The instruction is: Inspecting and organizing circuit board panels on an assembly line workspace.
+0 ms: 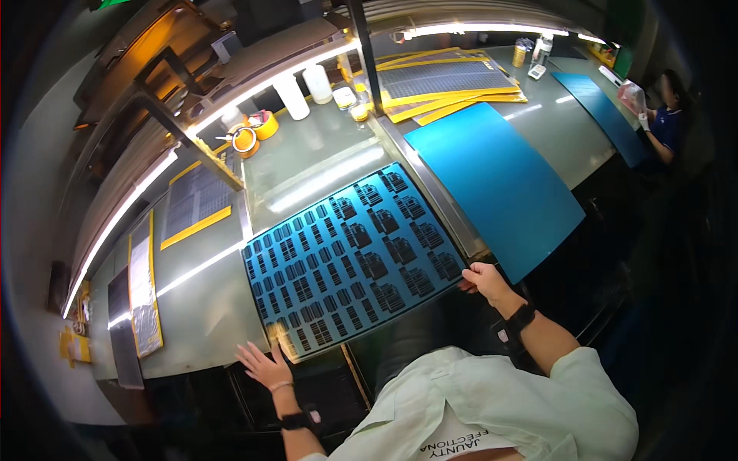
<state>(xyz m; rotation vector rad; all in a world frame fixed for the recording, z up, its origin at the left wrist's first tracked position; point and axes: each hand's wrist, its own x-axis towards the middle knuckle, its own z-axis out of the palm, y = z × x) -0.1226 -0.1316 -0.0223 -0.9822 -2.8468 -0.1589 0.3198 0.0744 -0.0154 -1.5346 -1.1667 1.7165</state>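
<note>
A blue sheet printed with rows of black patterns [350,261] lies at a slant on the glassy worktop in front of me, its near edge along the table's front edge. My right hand [486,281] pinches the sheet's near right corner between thumb and fingers; the fingertips beneath are hidden. Beside the near left corner, my left hand [265,369] is open with its fingers spread, holding nothing. A yellowish patch [286,342] shows at that corner, close to my left thumb. Both wrists wear dark bands.
To the right, a plain blue sheet [500,184] overhangs the table edge. Behind it sit yellow-edged patterned films [446,81]. White bottles [292,96] and tape rolls [245,142] stand at the back. A metal post [365,58] rises between stations. Far right, another person [667,115] works by a blue sheet.
</note>
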